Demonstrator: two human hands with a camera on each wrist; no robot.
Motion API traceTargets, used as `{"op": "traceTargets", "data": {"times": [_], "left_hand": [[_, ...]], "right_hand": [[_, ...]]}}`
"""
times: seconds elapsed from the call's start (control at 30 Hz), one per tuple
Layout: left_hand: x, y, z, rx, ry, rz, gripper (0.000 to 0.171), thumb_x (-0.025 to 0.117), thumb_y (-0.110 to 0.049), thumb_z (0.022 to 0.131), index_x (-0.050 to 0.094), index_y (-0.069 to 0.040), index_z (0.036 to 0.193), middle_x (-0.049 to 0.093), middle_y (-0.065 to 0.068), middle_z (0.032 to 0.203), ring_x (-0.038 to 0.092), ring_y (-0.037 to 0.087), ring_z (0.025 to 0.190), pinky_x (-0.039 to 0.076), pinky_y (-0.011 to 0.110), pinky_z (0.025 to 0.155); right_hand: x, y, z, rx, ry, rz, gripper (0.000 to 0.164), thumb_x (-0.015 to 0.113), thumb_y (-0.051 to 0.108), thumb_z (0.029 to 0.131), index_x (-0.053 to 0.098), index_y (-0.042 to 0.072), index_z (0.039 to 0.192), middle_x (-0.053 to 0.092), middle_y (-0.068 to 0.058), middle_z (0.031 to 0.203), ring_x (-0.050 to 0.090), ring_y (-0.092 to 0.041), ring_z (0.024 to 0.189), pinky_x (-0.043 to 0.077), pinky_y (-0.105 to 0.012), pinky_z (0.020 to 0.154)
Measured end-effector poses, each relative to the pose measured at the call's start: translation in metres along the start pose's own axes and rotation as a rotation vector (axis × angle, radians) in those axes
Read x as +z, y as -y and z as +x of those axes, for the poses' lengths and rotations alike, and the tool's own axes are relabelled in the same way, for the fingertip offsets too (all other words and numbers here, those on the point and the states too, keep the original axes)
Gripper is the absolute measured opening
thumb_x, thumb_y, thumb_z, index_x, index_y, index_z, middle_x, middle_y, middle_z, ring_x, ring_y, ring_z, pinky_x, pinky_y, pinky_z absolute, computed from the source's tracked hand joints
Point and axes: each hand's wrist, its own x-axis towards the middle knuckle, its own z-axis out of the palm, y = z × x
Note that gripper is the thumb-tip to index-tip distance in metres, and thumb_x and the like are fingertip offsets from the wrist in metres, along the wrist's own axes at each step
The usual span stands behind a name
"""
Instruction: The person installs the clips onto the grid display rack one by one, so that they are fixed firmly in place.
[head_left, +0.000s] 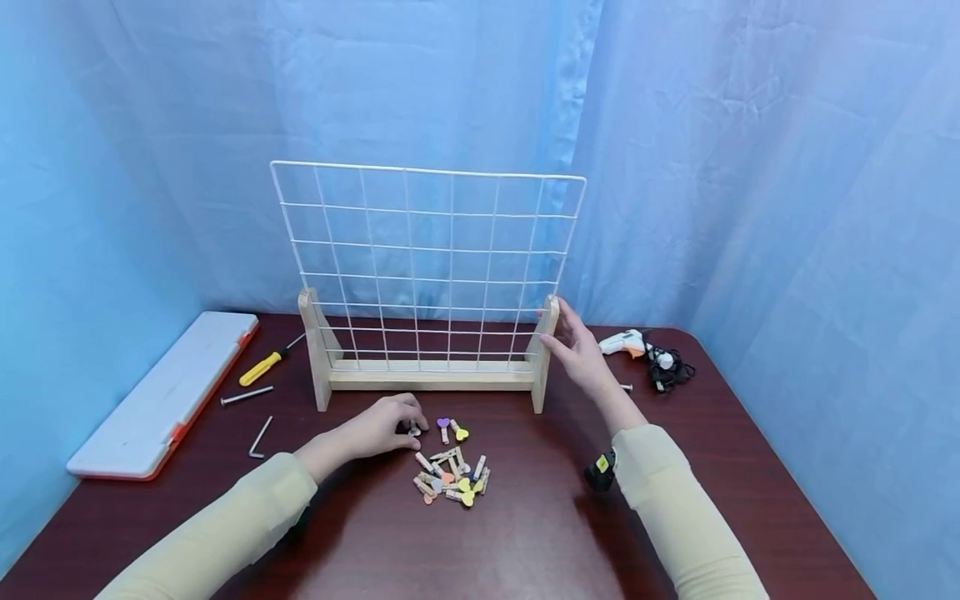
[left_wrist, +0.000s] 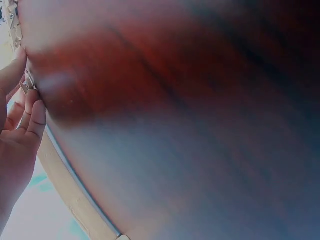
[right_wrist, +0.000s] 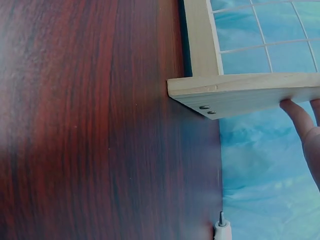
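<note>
A white wire grid (head_left: 450, 247) stands upright in a light wooden stand (head_left: 431, 381) on the dark red-brown table. My right hand (head_left: 585, 354) holds the stand's right side panel (right_wrist: 240, 95) near its top, with the thumb against its outer face. In front of the stand, my left hand (head_left: 378, 427) has thumb and fingertips around a small clothespin (head_left: 414, 430) with a pale decoration, seen partly between the fingers in the left wrist view. A pile of mini wooden clothespins (head_left: 453, 479) with coloured hearts lies beside that hand. Two more, with a purple heart (head_left: 443, 423) and a yellow heart (head_left: 462, 434), lie just behind the pile.
On the left lie a white and orange case (head_left: 165, 392), a yellow screwdriver (head_left: 261, 369), a bolt (head_left: 246, 396) and a hex key (head_left: 261, 437). A white glue gun (head_left: 624, 342) with a black cord (head_left: 671, 371) lies at the back right. Blue curtains (head_left: 450, 83) hang behind.
</note>
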Motion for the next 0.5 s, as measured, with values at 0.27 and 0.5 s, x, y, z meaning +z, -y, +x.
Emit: {"op": "traceTargets", "data": {"times": [0.27, 0.5], "left_hand": [[-0.013, -0.007, -0.002, -0.060, -0.126, -0.003, 0.018, 0.072, -0.012, 0.073, 0.065, -0.008, 0.088, 0.060, -0.001, 0.082, 0.053, 0.010, 0.069, 0.047, 0.024, 0.061], [-0.037, -0.012, -0.004, -0.037, -0.282, -0.029, 0.009, 0.072, -0.011, 0.074, 0.066, -0.013, 0.080, 0.060, -0.006, 0.081, 0.056, 0.006, 0.073, 0.047, 0.021, 0.064]], "right_hand": [[-0.001, -0.019, 0.005, -0.023, 0.011, -0.004, 0.066, 0.053, 0.009, 0.089, 0.016, 0.017, 0.143, 0.042, -0.018, 0.134, 0.037, -0.029, 0.125, 0.034, -0.048, 0.098], [-0.003, -0.030, 0.006, -0.023, -0.009, 0.012, 0.063, 0.056, 0.019, 0.088, 0.022, 0.031, 0.140, 0.043, -0.013, 0.134, 0.040, -0.021, 0.123, 0.037, -0.043, 0.097]]}}
